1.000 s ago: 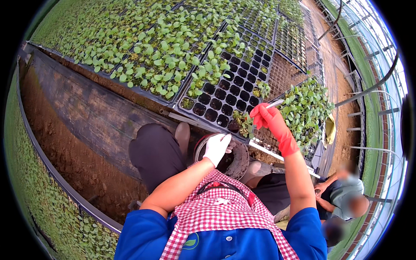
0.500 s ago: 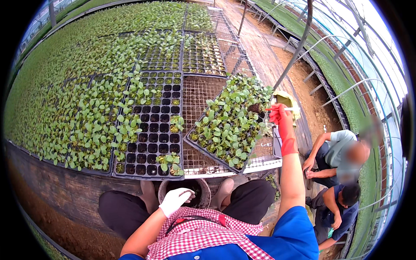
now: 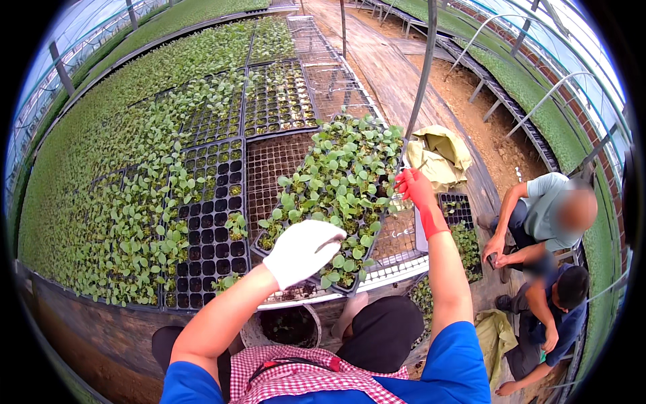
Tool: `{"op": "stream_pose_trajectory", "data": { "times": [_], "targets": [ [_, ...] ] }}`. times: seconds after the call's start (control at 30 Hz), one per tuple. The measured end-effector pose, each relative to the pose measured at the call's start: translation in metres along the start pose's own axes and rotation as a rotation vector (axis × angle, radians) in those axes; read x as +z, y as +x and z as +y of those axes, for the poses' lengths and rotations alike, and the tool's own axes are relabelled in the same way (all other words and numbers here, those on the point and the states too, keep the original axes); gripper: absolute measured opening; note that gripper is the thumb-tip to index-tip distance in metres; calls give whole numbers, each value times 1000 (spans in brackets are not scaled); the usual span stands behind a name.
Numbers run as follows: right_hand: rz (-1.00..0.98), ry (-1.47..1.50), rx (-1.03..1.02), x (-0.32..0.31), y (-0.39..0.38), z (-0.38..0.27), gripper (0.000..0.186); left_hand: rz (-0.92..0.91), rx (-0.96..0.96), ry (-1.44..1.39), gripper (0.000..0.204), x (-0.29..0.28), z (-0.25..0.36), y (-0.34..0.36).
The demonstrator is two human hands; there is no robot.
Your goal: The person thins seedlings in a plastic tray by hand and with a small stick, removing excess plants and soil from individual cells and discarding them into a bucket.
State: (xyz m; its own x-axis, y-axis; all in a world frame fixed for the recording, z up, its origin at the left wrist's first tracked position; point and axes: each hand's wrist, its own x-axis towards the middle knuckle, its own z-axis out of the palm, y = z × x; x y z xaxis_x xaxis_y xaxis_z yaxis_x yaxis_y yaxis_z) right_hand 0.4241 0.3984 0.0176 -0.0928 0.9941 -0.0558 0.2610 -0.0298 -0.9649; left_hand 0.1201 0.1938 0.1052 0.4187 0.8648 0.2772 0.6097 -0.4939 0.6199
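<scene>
My left hand (image 3: 306, 254), in a white glove, hangs over the near left edge of a tilted black tray of leafy seedlings (image 3: 346, 182). Its fingers are stretched out and hold nothing that I can see. At the tray's right edge is my right hand (image 3: 418, 194) in a red rubber glove, fingers closed. What they grip is too small to make out. Left of this tray stands a black cell tray (image 3: 214, 236) with many bare cells and a few seedlings along its right side.
Dense seedling trays (image 3: 128, 215) cover the bench to the left. Below its front edge stands a bucket (image 3: 291, 326) with dark contents. A metal pole (image 3: 420, 81) rises beside a yellowish sack (image 3: 441, 158). Two people (image 3: 562, 215) sit at the right, near another seedling tray (image 3: 465, 249).
My left hand has risen from above the bucket to the seedling tray. My right hand has lowered slightly toward the tray's edge; the soil plug beside it no longer shows. The view has shifted.
</scene>
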Motion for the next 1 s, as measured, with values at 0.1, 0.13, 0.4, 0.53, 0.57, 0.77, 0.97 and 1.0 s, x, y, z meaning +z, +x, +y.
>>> {"op": "stream_pose_trajectory", "data": {
  "times": [0.1, 0.13, 0.4, 0.53, 0.57, 0.77, 0.97, 1.0],
  "targets": [
    [-28, -90, -9, 14, -5, -12, 30, 9, 115, 198, 27, 16, -24, 72],
    [-40, -181, -21, 18, -10, -26, 29, 46, 207, 286, 30, 23, -38, 90],
    [106, -45, -116, -4, -34, -22, 26, -220, 295, 612, 41, 75, -43, 198],
    [97, 78, -210, 5, -40, -6, 25, -415, 196, 874, 30, 98, -49, 220],
    [90, 111, -188, 5, -38, 2, 25, -442, 162, 905, 28, 101, -48, 224],
    [111, 166, -177, 10, -45, 10, 24, -504, 91, 949, 33, 114, -57, 231],
    [125, 131, -183, 13, -48, 16, 24, -465, 28, 974, 29, 128, -62, 234],
    [111, 71, -153, 12, -49, 17, 23, -471, 5, 980, 29, 130, -60, 234]
  ]
}}
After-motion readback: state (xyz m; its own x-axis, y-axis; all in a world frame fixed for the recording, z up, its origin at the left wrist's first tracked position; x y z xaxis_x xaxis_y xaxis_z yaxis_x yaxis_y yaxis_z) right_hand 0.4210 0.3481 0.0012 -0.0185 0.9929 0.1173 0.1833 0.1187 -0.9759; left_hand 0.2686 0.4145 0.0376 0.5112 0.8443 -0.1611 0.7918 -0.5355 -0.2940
